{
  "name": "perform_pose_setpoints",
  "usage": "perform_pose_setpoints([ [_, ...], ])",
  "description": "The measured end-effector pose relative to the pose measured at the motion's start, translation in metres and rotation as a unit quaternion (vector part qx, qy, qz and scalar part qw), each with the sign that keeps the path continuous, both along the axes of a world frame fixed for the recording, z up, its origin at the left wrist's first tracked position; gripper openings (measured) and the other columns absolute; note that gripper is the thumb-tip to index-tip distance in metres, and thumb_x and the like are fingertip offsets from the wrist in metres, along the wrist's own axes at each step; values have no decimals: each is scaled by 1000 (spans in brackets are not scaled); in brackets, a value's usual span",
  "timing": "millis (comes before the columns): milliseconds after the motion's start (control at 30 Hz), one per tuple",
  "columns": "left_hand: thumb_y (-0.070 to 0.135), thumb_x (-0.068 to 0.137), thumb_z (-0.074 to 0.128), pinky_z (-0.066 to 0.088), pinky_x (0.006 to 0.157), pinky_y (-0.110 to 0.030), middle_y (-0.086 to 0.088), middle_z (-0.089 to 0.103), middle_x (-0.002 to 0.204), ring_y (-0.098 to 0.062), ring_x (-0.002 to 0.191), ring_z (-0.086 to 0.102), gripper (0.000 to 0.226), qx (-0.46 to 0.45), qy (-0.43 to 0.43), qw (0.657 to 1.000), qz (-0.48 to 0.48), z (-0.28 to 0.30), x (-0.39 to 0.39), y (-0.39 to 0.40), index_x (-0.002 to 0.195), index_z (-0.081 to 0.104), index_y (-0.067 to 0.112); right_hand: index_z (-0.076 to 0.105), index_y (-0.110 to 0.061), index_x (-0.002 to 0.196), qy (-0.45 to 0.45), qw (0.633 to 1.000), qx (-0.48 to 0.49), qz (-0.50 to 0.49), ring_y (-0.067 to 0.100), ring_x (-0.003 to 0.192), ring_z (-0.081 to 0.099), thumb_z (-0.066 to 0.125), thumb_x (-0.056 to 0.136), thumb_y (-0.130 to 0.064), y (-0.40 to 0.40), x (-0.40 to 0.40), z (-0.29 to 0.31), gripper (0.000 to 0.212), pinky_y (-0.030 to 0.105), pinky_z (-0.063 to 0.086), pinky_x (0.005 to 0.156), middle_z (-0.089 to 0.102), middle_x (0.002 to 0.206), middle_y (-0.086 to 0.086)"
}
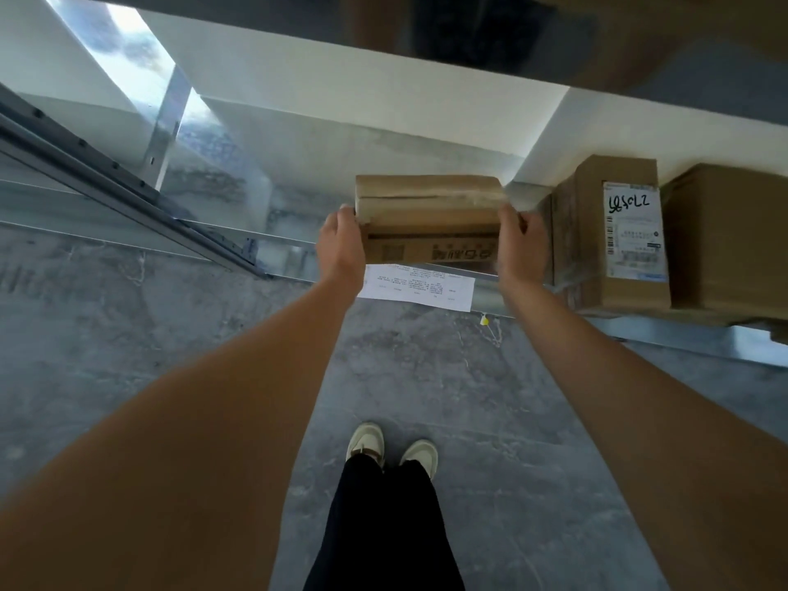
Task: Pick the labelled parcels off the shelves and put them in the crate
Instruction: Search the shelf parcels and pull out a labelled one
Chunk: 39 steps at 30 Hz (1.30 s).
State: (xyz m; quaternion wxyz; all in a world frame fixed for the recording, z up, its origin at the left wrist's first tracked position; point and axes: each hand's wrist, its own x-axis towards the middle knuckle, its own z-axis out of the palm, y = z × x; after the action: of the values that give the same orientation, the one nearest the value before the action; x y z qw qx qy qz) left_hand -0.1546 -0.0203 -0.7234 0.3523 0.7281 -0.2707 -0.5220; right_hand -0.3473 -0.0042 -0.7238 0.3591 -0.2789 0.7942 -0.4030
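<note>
Inspector: The shelf (490,287) edge sits just beneath; two boxes (614,232) stand close on the right. No crate in view.

Clerk: And the parcel (428,215)?

Inspector: Held in the air over the shelf front, left hand (339,241) and right hand (522,245) clasping its ends. Side grip only, so it may slip.

Clerk: The paper slip (415,287)?

Inspector: Hanging loose underneath; it could snag on the edge or tear off.
</note>
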Motion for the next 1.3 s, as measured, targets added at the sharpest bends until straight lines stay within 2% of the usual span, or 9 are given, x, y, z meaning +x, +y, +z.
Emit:
perform_pose_setpoints([
  [167, 41, 101, 31, 28, 62, -20, 11, 40, 72, -3, 66, 35, 36, 10, -9, 1000, 17, 12, 4, 2, 68, 40, 27, 53, -13, 86, -62, 998, 8, -20, 16, 80, 54, 46, 89, -57, 4, 4, 16, 45, 38, 49, 81, 56, 86, 4],
  [300, 42, 103, 24, 31, 64, -18, 7, 53, 76, -2, 70, 46, 45, 3, 8, 1000, 7, 18, 6, 5, 72, 52, 24, 64, -5, 102, -81, 995, 43, -25, 22, 101, 61, 38, 96, -58, 9, 4, 28, 59, 43, 44, 92, 66, 110, 13],
  [400, 43, 103, 23, 38, 81, -22, 3, 59, 87, -6, 82, 53, 43, 4, 9, 1000, 13, 24, 7, 7, 80, 55, 25, 65, -19, 99, -105, 991, 64, -42, 13, 96, 58, 40, 93, -62, 15, 1, 38, 51, 34, 41, 92, 65, 106, -1],
  [467, 45, 102, 25, 42, 95, -34, -4, 58, 96, -15, 91, 53, 39, 11, 0, 1000, 20, 28, 8, 8, 79, 49, 26, 64, -20, 116, -114, 991, 64, -42, 18, 111, 58, 40, 83, -71, 19, 1, 44, 66, 41, 42, 102, 65, 117, -1],
  [567, 44, 101, 29, 46, 95, -40, -7, 58, 96, -20, 89, 56, 39, 13, -5, 1000, 21, 33, 10, 10, 73, 46, 24, 62, -20, 119, -137, 987, 60, -53, 20, 111, 60, 42, 67, -80, 23, -4, 40, 82, 47, 46, 102, 66, 118, 1],
  [767, 37, 103, 26, 49, 73, -28, 3, 59, 79, -13, 78, 58, 41, 9, -15, 1000, -23, 33, 9, 12, 74, 52, 25, 65, -21, 97, -160, 983, 92, -21, 20, 91, 67, 37, 88, -72, 23, -3, 48, 59, 38, 53, 85, 70, 101, 4],
  [900, 34, 104, 26, 41, 57, -20, 5, 57, 74, -5, 65, 52, 42, 6, -25, 999, -39, 38, 3, 12, 73, 53, 23, 62, -26, 90, -161, 983, 89, -18, 16, 89, 65, 36, 91, -69, 20, -7, 45, 50, 42, 52, 93, 69, 99, 2],
  [1067, 36, 103, 27, 38, 57, -21, 3, 55, 75, -7, 65, 50, 41, 9, -24, 998, -57, 41, 2, 10, 75, 53, 20, 53, -28, 82, -154, 984, 91, -21, 11, 79, 57, 37, 94, -63, 18, -7, 42, 40, 35, 47, 90, 58, 85, -4],
  [1300, 33, 103, 30, 35, 55, -19, 5, 52, 71, -4, 61, 47, 39, 10, -16, 999, -47, 41, -1, 9, 71, 48, 22, 60, -20, 97, -135, 988, 78, -13, 13, 82, 57, 37, 98, -57, 20, -11, 34, 43, 37, 48, 92, 58, 84, -5],
])
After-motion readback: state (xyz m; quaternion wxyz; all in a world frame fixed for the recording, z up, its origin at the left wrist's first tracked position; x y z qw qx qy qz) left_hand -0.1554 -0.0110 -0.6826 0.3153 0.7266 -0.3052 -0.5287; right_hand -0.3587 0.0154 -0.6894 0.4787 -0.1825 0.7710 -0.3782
